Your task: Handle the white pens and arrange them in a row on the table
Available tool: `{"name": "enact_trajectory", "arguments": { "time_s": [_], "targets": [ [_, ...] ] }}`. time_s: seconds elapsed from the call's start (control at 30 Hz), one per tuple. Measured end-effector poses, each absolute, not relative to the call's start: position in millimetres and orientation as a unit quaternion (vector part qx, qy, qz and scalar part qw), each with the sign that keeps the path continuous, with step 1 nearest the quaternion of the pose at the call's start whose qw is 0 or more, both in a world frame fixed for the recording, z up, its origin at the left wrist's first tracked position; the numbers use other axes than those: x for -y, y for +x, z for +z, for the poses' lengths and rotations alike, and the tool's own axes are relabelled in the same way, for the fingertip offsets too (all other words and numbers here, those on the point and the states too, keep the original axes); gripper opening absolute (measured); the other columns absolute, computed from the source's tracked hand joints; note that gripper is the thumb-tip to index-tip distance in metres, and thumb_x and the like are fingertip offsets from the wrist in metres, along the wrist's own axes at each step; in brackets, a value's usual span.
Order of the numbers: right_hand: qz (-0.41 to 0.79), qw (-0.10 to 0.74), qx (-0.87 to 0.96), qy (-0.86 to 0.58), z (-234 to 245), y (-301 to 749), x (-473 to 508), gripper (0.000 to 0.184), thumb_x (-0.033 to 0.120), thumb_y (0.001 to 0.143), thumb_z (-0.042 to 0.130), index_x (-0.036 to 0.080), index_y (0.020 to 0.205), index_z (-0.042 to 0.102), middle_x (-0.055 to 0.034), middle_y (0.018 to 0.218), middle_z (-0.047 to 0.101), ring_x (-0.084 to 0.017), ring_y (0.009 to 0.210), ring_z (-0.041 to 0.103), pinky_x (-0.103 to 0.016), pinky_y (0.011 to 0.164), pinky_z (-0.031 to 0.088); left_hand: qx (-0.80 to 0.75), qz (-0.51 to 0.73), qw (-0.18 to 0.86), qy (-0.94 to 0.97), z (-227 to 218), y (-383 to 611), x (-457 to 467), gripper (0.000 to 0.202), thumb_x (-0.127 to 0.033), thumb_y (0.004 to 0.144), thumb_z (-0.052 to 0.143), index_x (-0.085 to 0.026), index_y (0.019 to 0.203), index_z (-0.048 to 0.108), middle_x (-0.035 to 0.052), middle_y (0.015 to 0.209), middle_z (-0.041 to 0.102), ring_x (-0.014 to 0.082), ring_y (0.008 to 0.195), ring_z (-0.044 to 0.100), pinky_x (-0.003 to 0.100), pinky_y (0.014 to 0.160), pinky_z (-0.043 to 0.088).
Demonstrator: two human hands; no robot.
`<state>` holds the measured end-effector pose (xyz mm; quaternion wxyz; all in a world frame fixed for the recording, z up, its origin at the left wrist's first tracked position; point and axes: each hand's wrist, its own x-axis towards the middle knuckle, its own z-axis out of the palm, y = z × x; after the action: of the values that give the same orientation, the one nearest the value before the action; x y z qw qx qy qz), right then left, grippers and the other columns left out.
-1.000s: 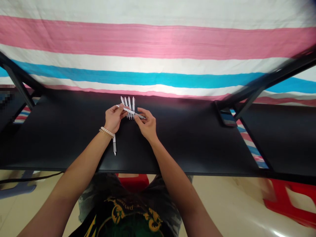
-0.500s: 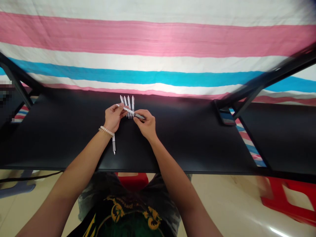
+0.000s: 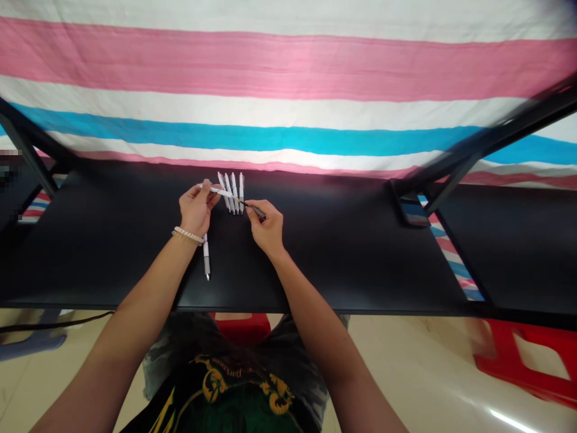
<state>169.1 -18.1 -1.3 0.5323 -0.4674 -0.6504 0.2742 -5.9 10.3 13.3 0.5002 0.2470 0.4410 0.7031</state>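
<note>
A white pen [image 3: 220, 192] is held crosswise over the row of four upright-lying white pens [image 3: 233, 192], which serves here as the reference point. The pens of the row lie side by side and parallel on the desk, nearly touching. The held pen is pinched at its barrel by the left hand [image 3: 196, 207], whose fingers are closed around it to the left of the row. Its dark grey tip end is pinched by the right hand [image 3: 267, 225], closed just to the right of the row; whether that end is joined to the barrel cannot be told. One more pen [image 3: 206, 257] is lying separately, just below the left hand and in front of the row, so six pens are counted in all. A beaded bracelet [image 3: 187, 235] is worn on the left wrist.

All of these rest on a single black desk [image 3: 342, 258], with a black metal frame [image 3: 491, 141] rising to the right of the row. Behind the row, a pink, white and blue striped cloth [image 3: 279, 66] is hung. Below the desk, a beige tiled floor [image 3: 406, 373], one red stool [image 3: 518, 361] and one black cable [image 3: 54, 322] are seen.
</note>
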Motion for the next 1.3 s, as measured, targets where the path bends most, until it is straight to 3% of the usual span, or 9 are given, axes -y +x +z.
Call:
{"name": "enact_trajectory", "arguments": {
  "time_s": [0.43, 0.83, 1.3],
  "targets": [
    [0.288, 0.545, 0.639, -0.460, -3.4, 169.4, 17.5, 0.015, 0.023, 0.093, 0.063, 0.022, 0.100, 0.077, -0.0030, 0.092, 0.072, -0.014, 0.072, 0.061, -0.029, 0.064, 0.047, -0.420, 0.698, 0.529, 0.238, 11.0, -6.3, -10.8, 0.022, -0.032, 0.085, 0.080, -0.016, 0.080, 0.067, 0.0063, 0.084, 0.076, 0.0137, 0.080, 0.074, 0.022, 0.072, 0.059],
    [0.256, 0.504, 0.680, -0.466, -10.1, 166.6, 20.9, 0.012, 0.024, 0.091, 0.065, 0.023, 0.102, 0.070, -0.0035, 0.094, 0.074, -0.019, 0.082, 0.069, -0.033, 0.077, 0.056, -0.445, 0.629, 0.548, 0.326, 8.3, 3.2, -3.6, 0.032, -0.042, 0.078, 0.085, -0.014, 0.084, 0.071, 0.0091, 0.087, 0.077, 0.0168, 0.082, 0.075, 0.025, 0.073, 0.059],
    [0.230, 0.491, 0.701, -0.463, 1.0, 168.2, 23.7, 0.016, 0.024, 0.097, 0.056, 0.022, 0.103, 0.071, -0.0057, 0.099, 0.074, -0.019, 0.084, 0.067, -0.032, 0.078, 0.054, -0.452, 0.638, 0.537, 0.315, 10.4, 4.2, -4.0, 0.032, -0.042, 0.078, 0.085, -0.014, 0.083, 0.069, 0.0093, 0.086, 0.076, 0.0165, 0.080, 0.075, 0.026, 0.073, 0.059]
  ]
}}
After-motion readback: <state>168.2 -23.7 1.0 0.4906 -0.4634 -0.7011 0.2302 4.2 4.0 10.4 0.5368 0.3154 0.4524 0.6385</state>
